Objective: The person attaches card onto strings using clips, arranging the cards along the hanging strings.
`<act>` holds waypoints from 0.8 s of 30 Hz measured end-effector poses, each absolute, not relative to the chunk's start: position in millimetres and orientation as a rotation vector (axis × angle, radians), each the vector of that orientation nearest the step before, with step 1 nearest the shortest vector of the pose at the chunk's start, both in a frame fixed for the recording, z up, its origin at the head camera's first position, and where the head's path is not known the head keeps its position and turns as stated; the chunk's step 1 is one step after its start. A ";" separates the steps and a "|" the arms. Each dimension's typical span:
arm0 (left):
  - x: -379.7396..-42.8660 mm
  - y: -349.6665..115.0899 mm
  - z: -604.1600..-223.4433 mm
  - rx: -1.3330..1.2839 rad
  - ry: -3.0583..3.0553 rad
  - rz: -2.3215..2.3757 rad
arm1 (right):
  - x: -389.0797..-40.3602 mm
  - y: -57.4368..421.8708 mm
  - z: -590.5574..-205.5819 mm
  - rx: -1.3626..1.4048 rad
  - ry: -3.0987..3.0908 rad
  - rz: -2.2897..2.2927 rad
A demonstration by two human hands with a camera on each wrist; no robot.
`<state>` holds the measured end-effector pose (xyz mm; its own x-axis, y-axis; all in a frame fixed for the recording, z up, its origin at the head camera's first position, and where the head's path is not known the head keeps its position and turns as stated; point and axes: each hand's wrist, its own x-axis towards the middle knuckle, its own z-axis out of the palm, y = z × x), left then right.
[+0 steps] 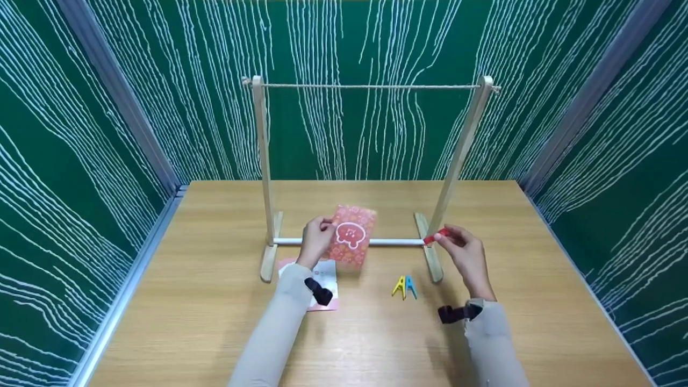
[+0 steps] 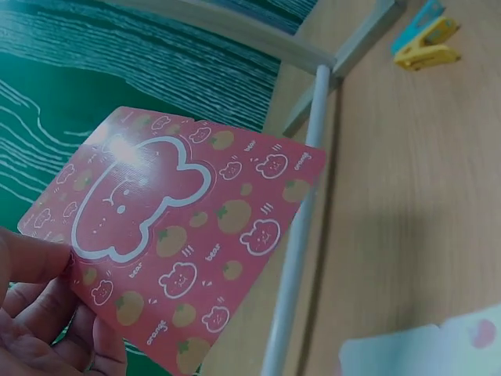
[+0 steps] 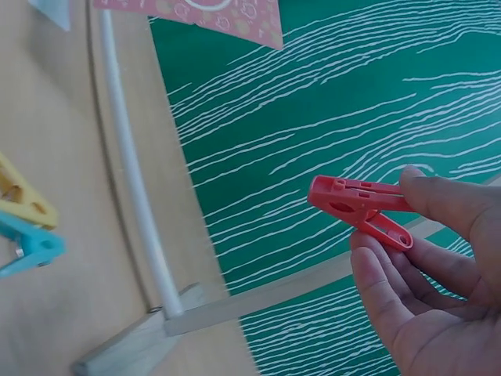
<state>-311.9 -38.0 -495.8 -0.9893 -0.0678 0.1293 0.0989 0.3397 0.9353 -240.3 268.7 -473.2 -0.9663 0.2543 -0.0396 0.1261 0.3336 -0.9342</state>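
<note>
My left hand (image 1: 317, 240) pinches a pink card (image 1: 352, 236) by its left edge, thumb on the front. The card is held up and tilted above the table, printed with a white-outlined bear shape and small fruit, as the left wrist view shows. My right hand (image 1: 466, 258) pinches a red clothespin (image 3: 364, 207) between thumb and fingers, near the stand's right post. On the table, between the hands and closer to me, lie a yellow clothespin (image 1: 399, 287) and a blue clothespin (image 1: 410, 287), side by side. A second, pale card (image 1: 327, 279) with pink edges lies partly under my left wrist.
A wooden stand straddles the table, with a left post (image 1: 262, 161), a right post (image 1: 461, 145) and a white bottom bar (image 1: 398, 242). A rope (image 1: 371, 86) runs between the post tops. Green walls (image 1: 387, 140) with white lines enclose the wooden table (image 1: 188, 301).
</note>
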 end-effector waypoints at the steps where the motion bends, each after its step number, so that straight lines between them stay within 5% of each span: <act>1: -313.1 -35.5 -492.7 -0.037 -2.450 -1.732 | -241.4 268.8 -470.0 -0.349 -2.468 1.718; 24: -335.6 12.9 -417.9 -0.269 -2.446 -1.809 | -264.7 262.9 -387.7 -0.069 -2.367 1.641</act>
